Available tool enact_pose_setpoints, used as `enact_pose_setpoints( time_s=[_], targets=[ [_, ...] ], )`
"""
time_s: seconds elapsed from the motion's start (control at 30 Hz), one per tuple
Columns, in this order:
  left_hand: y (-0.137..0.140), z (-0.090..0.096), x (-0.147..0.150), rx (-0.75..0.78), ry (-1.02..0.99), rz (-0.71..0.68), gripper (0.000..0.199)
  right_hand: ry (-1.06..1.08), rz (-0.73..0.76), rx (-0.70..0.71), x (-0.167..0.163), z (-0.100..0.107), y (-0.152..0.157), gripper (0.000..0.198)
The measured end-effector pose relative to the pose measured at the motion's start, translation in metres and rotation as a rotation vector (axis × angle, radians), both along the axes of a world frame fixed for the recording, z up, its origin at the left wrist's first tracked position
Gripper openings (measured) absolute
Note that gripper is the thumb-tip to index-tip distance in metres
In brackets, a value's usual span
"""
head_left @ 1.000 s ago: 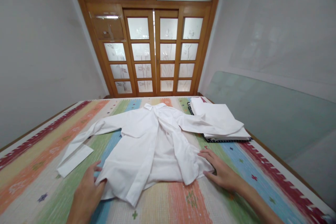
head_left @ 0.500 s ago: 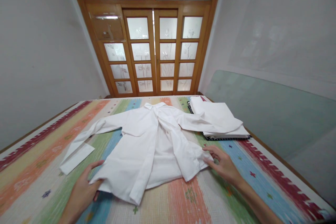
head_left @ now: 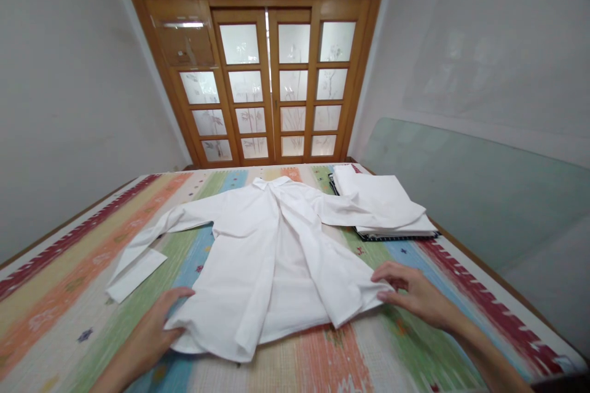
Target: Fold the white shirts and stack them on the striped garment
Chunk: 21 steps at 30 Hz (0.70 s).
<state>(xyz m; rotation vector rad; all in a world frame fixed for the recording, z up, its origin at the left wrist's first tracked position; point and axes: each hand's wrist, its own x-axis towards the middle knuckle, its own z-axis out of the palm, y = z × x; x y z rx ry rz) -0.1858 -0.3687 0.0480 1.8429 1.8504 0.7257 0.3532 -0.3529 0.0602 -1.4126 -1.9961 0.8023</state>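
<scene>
A white long-sleeved shirt (head_left: 235,264) lies spread on the striped cloth, collar at the far end and front panels parted down the middle. Its left-side sleeve is bent back toward me, while the other sleeve reaches over a folded pile. My left hand (head_left: 154,325) pinches the bottom hem at the near left corner, its fingertips partly under the fabric. At the right corner of the hem, my right hand (head_left: 410,291) has the fabric between thumb and fingers, drawn out sideways to a point.
Folded white garments (head_left: 382,193) with a dark-edged piece beneath lie at the right. The striped cloth (head_left: 59,313) covers the wide surface. A pale green panel (head_left: 470,178) stands along the right wall. Wooden glass-paned doors (head_left: 271,86) are at the far end.
My right hand has moved to the right, pulling the hem corner outward, so the shirt's lower part is wider and flatter. My left hand has shifted slightly right, still on the hem.
</scene>
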Motion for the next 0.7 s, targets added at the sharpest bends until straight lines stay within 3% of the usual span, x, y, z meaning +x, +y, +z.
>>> enact_pose_setpoints(
  time_s=[0.1,0.27,0.53,0.7],
  targets=[
    [0.002,-0.015,-0.007,0.068,0.129,-0.109,0.048,-0.071,0.009,0.026,-0.007,-0.012,-0.006,0.018],
    [-0.003,-0.025,-0.017,0.007,0.273,-0.229,0.059,-0.002,-0.140,0.109,-0.005,-0.021,-0.013,0.025],
    [-0.015,0.002,-0.014,-0.356,0.351,-0.336,0.060,-0.190,-0.066,0.040,-0.002,-0.013,-0.016,0.019],
    [-0.017,0.017,-0.011,-0.437,0.339,-0.414,0.049,-0.345,0.024,-0.020,-0.007,-0.008,-0.009,0.013]
  ],
)
